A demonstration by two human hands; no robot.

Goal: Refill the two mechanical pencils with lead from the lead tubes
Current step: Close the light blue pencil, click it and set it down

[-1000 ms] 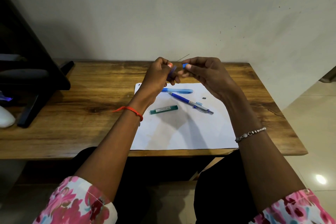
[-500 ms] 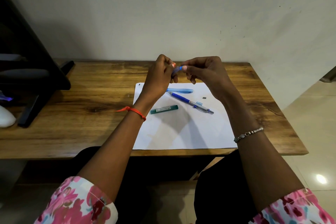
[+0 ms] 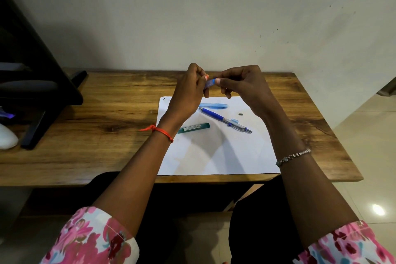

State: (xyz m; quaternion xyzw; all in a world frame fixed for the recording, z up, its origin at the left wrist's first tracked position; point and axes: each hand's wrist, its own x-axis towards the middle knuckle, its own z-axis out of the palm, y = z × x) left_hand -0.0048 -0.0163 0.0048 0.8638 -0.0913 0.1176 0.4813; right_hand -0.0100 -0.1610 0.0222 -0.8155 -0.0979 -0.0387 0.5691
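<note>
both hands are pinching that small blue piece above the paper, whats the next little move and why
Probably finish closing the small blue piece, pressing it together between the left hand and right hand, then set it on the paper. Both hands grip it from opposite ends, and the blue pencil and green lead tube lie untouched below.

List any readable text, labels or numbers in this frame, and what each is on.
None can be read.
Green lead tube: pale label with dark print, too small and blurred to read.
Blue mechanical pencil: no legible marking.
White paper: a small dark mark at its far left corner, not text.
</note>
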